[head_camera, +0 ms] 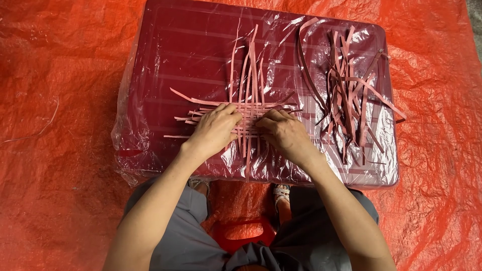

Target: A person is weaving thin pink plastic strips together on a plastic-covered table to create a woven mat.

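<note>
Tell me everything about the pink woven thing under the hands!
The woven patch is made of thin, flat pink strips crossed over and under each other, looking like paper or split cane. Only its middle is woven; loose ends fan out upward, sideways and toward the person. It lies flat on a dark red table wrapped in clear plastic. The left hand and right hand press on its two sides.

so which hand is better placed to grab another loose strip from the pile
Right, probably. The loose pink strips lie on the right side of the table, nearer the right hand. The left hand presses the woven patch on its far side.
</note>
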